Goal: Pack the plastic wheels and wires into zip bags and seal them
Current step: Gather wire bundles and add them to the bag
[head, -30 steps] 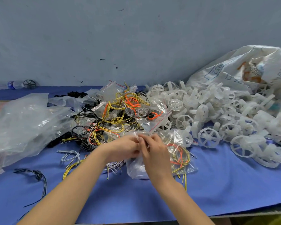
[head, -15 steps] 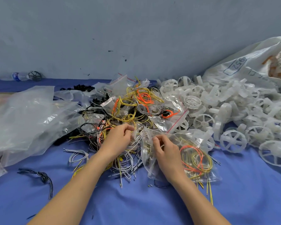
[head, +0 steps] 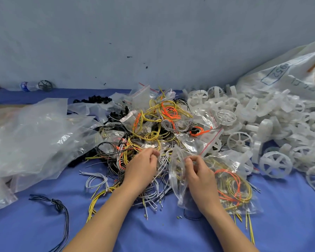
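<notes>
The right hand's [head: 198, 172] thumb and fingertips pinch the open mouth of the zip bag [head: 176, 171], which lies near centre on the blue cloth [head: 25, 230] with orange and yellow wires [head: 233, 182] coiled inside. The left hand [head: 142, 167], joined to it at the bag's mouth a second ago, now sits apart to the left, fingers curled round loose grey wires [head: 162, 161]. White plastic wheels [head: 239, 140] lie piled far right.

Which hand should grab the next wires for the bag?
Left. The left hand sits curled in the loose wires, right beside the bag's mouth. The right hand pinches the zip bag at its top edge, so it is probably needed to hold the bag.
</notes>
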Action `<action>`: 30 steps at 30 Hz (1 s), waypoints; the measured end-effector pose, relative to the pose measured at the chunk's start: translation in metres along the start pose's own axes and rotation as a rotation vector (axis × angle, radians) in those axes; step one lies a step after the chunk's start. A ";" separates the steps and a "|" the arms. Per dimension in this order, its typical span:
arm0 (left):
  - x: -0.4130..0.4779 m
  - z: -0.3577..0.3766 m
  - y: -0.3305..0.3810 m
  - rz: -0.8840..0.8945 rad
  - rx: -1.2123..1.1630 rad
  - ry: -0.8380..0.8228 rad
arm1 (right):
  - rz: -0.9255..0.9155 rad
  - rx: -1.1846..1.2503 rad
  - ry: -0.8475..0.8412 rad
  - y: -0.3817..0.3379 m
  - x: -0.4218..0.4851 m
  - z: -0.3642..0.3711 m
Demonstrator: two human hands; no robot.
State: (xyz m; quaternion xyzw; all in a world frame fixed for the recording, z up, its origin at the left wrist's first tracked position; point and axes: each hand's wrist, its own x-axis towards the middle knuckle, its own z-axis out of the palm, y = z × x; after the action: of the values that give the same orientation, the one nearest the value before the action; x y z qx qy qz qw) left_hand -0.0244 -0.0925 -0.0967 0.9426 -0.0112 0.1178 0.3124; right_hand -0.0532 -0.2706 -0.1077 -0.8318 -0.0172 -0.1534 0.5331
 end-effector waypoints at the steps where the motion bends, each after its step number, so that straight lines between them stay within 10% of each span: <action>1: 0.001 -0.003 0.000 -0.012 -0.021 -0.025 | 0.002 -0.001 0.002 -0.001 0.000 0.000; 8: 0.013 -0.024 0.000 -0.086 -0.228 -0.219 | 0.037 0.000 -0.041 -0.001 0.004 0.003; 17: 0.082 -0.012 0.063 0.010 -0.287 -0.072 | 0.003 -0.073 -0.120 0.003 0.003 0.005; 30: 0.150 0.048 0.109 0.237 0.147 -0.312 | -0.018 -0.016 -0.131 0.004 0.006 -0.001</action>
State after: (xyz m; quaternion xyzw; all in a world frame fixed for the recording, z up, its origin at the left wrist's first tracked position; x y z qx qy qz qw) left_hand 0.1210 -0.2008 -0.0359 0.9618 -0.1614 0.0068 0.2212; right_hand -0.0475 -0.2741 -0.1087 -0.8442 -0.0581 -0.1037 0.5227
